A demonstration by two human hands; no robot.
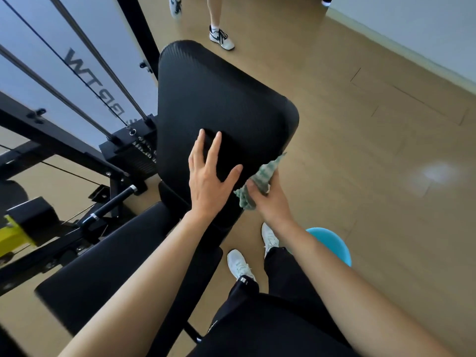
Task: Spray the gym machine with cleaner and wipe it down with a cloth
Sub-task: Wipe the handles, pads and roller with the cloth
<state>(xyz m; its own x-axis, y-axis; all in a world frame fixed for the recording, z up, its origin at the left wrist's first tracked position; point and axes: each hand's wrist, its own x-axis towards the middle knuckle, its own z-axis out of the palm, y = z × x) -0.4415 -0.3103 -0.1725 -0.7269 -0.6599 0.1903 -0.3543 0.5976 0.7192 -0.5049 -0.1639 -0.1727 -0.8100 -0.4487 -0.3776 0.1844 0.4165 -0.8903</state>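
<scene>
The left hand [210, 181] lies flat on the near part of the black back pad [219, 99], fingers spread wide and holding nothing; the palm and fingertips touch the pad's textured face. The right hand [268, 199] is closed around a bunched green cloth [260, 180], which it presses against the pad's right edge, near the lower corner. A tip of the cloth sticks up past the fingers along that edge.

The pad stands tilted, its far end rising away from the camera. Near and to the left of it lies the black seat pad [108, 256], roughly level. Farther left are the machine's frame [51, 135], slanted guide rods [77, 39], a thin cable, and a black weight stack [134, 150]. A black handle with chrome rings [110, 204] juts out low on the left, with a yellow part [13, 238] at the left edge.

Below the right arm a blue round object [334, 243] sits on the tan floor [360, 150], just beside the person's white shoes [239, 264]. Another person's legs and white sneaker [221, 38] are at the far end.

No spray bottle is in view.
</scene>
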